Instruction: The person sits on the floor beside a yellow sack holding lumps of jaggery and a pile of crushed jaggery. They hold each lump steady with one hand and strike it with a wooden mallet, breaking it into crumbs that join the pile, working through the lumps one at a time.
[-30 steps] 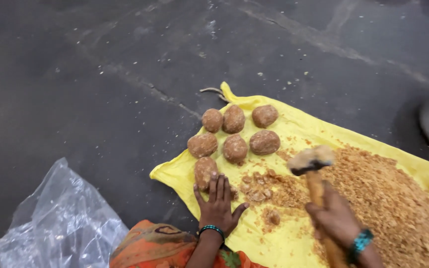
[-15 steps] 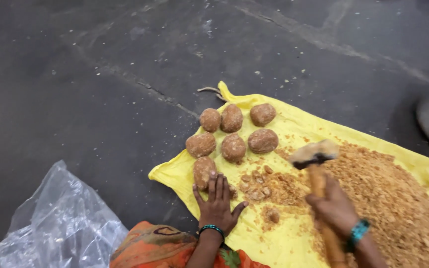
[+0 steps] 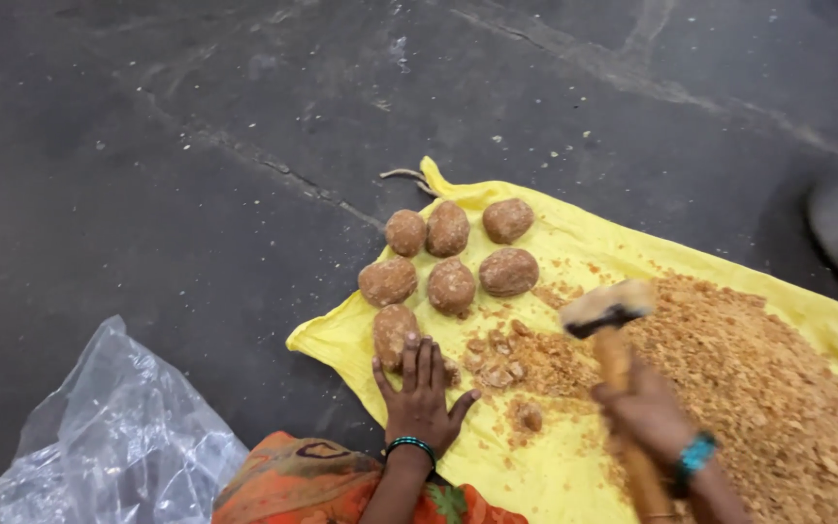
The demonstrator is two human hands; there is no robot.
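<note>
The right hand (image 3: pixel 650 412) is wrapped tight around a wooden mallet (image 3: pixel 611 335), its head raised over the broken brown chunks (image 3: pixel 501 364) on the yellow cloth (image 3: pixel 574 243). The left hand (image 3: pixel 421 398) lies spread flat, fingertips just beside a whole lump (image 3: pixel 395 333) — better kept back from the strike, with blows landing squarely on the chunks.

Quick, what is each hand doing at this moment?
Left hand: open, flat on the yellow cloth, fingertips touching a brown lump.
Right hand: closed on the mallet handle.
</note>
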